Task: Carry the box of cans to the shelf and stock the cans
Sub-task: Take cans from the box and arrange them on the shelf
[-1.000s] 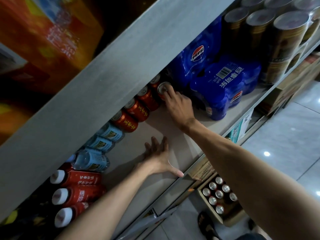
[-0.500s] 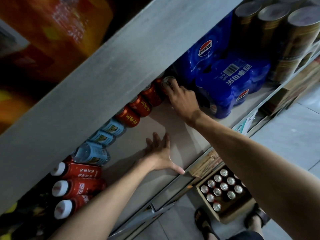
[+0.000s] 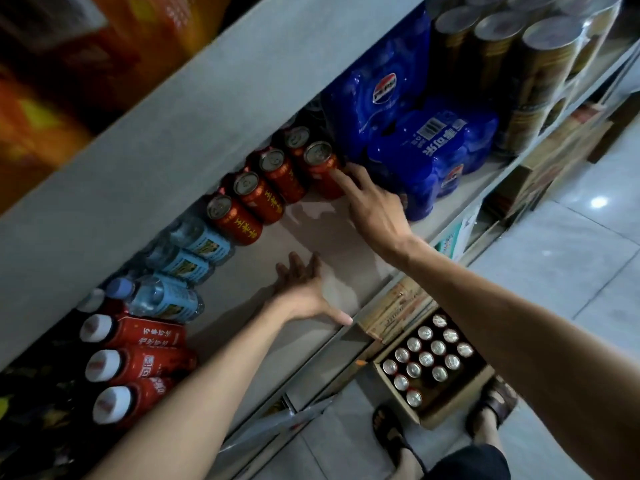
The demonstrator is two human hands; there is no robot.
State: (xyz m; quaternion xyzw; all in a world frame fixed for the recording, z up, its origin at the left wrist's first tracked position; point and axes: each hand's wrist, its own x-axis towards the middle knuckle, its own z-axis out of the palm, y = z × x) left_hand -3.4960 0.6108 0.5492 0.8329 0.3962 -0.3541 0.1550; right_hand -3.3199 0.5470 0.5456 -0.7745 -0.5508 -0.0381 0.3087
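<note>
Shop shelf (image 3: 346,244) holds a far row of red cans (image 3: 273,199). Right hand (image 3: 374,206), fingers (image 3: 341,178) straight, touches the end can (image 3: 323,169), grasping nothing; left hand (image 3: 304,289) rests flat. Stocking seems underway; next likely calls for reaching the floor box (image 3: 460,400).

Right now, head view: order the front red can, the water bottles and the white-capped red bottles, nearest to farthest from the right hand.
1. the front red can, at the right hand's fingertips.
2. the water bottles, midway along the row, leftward.
3. the white-capped red bottles, far left end.
</note>
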